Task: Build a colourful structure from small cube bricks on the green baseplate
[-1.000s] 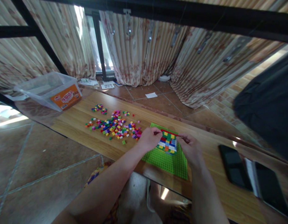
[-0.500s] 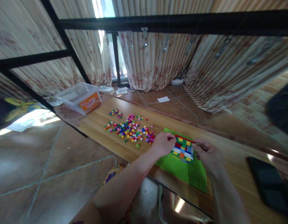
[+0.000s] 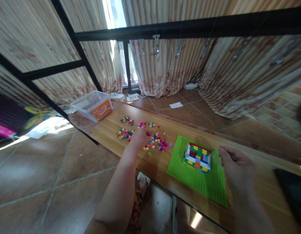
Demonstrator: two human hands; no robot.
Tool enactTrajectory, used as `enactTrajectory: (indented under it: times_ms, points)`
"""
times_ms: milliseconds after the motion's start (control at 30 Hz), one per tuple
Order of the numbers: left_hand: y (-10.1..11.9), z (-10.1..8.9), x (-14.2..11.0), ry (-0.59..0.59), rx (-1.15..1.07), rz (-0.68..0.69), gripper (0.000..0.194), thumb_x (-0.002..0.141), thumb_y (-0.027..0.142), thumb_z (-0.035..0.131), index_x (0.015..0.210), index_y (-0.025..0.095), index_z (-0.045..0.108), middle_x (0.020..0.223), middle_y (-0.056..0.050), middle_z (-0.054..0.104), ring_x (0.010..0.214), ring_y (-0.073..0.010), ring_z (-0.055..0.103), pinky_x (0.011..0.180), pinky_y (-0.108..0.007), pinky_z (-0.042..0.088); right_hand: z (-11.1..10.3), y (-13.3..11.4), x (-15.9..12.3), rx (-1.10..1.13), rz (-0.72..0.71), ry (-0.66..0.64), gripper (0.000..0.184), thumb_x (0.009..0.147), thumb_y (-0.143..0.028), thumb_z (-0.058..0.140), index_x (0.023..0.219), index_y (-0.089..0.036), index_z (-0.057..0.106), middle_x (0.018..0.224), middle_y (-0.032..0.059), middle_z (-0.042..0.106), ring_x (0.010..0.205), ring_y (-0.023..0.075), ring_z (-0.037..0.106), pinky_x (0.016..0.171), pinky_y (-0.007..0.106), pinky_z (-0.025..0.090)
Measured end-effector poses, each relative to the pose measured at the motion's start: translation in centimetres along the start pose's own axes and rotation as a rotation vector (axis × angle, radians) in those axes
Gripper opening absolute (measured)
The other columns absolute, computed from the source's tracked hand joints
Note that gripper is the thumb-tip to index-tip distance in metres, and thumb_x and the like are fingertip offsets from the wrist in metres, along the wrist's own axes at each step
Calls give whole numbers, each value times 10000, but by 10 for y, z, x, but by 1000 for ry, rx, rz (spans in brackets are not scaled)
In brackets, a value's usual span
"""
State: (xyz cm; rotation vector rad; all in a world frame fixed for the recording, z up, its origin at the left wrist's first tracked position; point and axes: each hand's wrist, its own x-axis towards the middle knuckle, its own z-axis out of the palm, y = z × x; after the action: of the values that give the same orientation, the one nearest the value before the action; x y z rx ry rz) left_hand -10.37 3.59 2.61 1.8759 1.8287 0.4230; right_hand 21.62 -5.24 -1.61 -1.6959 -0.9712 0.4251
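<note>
Lying left of the square green plastic baseplate [image 3: 198, 184], small multicoloured plastic bricks [image 3: 162, 144] are looking light, rigid, best pinched by opposite sides, while the left hand [image 3: 140, 137] over them and right hand [image 3: 238, 162] opposite are showing half-curled fingers, contents unclear.

Loose bricks [image 3: 161, 144] left of baseplate [image 3: 196, 182]

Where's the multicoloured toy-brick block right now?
Right of centre in the head view, the multicoloured toy-brick block sits on the green studded baseplate, left of the right hand.
</note>
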Motion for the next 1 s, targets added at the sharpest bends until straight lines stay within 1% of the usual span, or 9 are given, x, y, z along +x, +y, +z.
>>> enactTrajectory:
  times_ms: [67, 133, 267, 400, 533, 633, 767, 900, 1000]
  points:
    - [-7, -3, -2, -18, 20, 35, 145, 673, 113, 608, 731, 169, 729, 644, -32, 674, 644, -155, 594, 628, -237, 438, 2, -2, 0, -25, 28, 6, 331, 716, -434, 671, 903, -165, 721, 695, 37, 663, 556, 151, 557, 496, 268, 425]
    - [-8, -1, -5, -31, 42, 90, 185, 665, 104, 599, 766, 175, 737, 678, -32, 687, 661, -160, 606, 645, -241, 444, 4, -5, -1, -55, 38, 6, 323, 713, -435, 670, 894, -173, 726, 703, 34, 670, 569, 157, 568, 512, 274, 433]
    - [9, 13, -10, -56, 86, 180, 207, 686, 129, 595, 810, 198, 746, 795, -49, 717, 765, -189, 644, 731, -270, 472, 5, -13, -4, -85, 19, 11, 324, 716, -443, 657, 881, -173, 727, 692, 30, 669, 569, 164, 575, 514, 279, 433]
    - [31, 27, -18, -47, 188, 143, 156, 744, 187, 605, 816, 182, 743, 843, -107, 715, 876, -245, 658, 810, -320, 484, 7, -17, -6, -106, 31, -3, 322, 725, -436, 640, 884, -169, 725, 705, 33, 673, 591, 165, 581, 543, 280, 444]
    - [41, 34, -22, -7, 256, 82, 187, 801, 171, 559, 878, 130, 724, 933, -167, 704, 965, -281, 651, 849, -346, 489, 7, -18, -6, -128, 4, -15, 303, 738, -420, 623, 872, -168, 725, 708, 31, 678, 602, 162, 587, 563, 274, 453]
    - [43, 36, -22, 5, 300, 38, 224, 827, 139, 510, 936, 117, 705, 970, -165, 700, 997, -274, 650, 864, -345, 497, 8, -18, -6, -100, -9, -14, 301, 736, -414, 624, 873, -166, 724, 714, 32, 684, 594, 158, 586, 557, 270, 454]
    - [44, 38, -21, -1, 366, 0, 258, 856, 143, 470, 997, 129, 686, 997, -145, 700, 1005, -241, 653, 867, -319, 505, 8, -16, -5, -110, -14, -4, 285, 729, -401, 637, 870, -170, 729, 723, 35, 691, 597, 157, 589, 567, 272, 455]
    - [43, 44, -19, 12, 364, 36, 261, 877, 155, 459, 1023, 142, 676, 1007, -138, 696, 1056, -225, 634, 899, -301, 486, 9, -13, -4, -98, -3, -15, 264, 727, -393, 644, 865, -185, 729, 744, 36, 699, 633, 165, 605, 596, 281, 462]
    - [41, 47, -18, 18, 347, 48, 251, 876, 158, 464, 1010, 147, 676, 992, -136, 698, 1044, -230, 638, 887, -310, 485, 9, -13, -4, -101, -11, -26, 251, 739, -390, 635, 854, -187, 728, 755, 38, 706, 656, 173, 619, 629, 293, 476]
